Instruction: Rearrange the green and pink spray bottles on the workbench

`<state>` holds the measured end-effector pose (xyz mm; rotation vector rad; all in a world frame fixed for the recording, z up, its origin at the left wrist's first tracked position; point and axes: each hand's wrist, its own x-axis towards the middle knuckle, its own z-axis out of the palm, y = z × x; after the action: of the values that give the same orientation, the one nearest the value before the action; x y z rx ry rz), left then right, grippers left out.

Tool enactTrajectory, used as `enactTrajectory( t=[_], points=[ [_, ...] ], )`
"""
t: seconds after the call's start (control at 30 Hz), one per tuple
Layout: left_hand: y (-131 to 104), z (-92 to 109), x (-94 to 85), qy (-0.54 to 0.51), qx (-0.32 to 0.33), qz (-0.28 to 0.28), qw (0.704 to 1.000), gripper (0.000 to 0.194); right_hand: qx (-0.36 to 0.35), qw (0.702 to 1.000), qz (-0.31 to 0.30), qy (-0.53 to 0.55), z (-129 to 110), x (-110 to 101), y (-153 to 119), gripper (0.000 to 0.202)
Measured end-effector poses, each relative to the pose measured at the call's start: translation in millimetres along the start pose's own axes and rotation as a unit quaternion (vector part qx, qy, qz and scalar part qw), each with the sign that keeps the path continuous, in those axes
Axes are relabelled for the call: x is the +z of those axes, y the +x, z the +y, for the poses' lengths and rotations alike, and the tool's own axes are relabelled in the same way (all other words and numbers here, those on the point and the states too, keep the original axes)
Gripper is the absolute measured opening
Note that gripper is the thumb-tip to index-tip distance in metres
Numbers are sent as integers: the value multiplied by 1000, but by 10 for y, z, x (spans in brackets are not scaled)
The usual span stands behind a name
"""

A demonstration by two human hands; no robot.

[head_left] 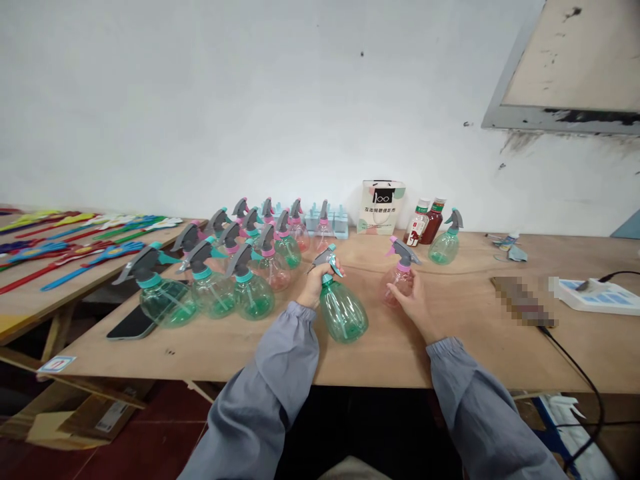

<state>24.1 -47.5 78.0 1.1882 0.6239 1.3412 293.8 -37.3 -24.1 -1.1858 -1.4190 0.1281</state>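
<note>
My left hand [316, 280] is closed around the neck and trigger head of a green spray bottle [345, 313], which tilts with its base toward the right. My right hand [411, 295] grips the body of a pink spray bottle [395, 283] with a grey and pink trigger head; whether this bottle touches the table I cannot tell. On the left, several green and pink spray bottles [255, 297] stand grouped with their grey trigger heads up. Behind my right hand stands one more green spray bottle [444, 248].
A paper bag [381, 208] and two drink bottles [425, 225] stand along the wall. Light blue plastic racks [341, 223] are behind the group. A phone [133, 323] lies at the left, another phone [523, 301] with a cable at the right, beside a white power strip [600, 297].
</note>
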Motion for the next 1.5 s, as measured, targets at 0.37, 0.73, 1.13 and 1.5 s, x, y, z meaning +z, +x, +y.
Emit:
enactTrajectory(
  t=[0.37, 0.73, 1.13, 1.5],
  points=[
    [-36, 153, -198, 305, 171, 115, 930, 28, -2, 1000, -5, 10, -10, -7, 14, 80],
    [-290, -263, -467, 537, 140, 205, 806, 53, 6, 1000, -3, 10, 2, 10, 10, 80],
    [462, -308, -567, 681, 50, 246, 688, 67, 16, 1000, -13, 9, -107, 13, -24, 81],
    [915, -359, -547, 672, 19, 259, 693, 82, 23, 999, -24, 10, -178, -1, -31, 76]
  ],
)
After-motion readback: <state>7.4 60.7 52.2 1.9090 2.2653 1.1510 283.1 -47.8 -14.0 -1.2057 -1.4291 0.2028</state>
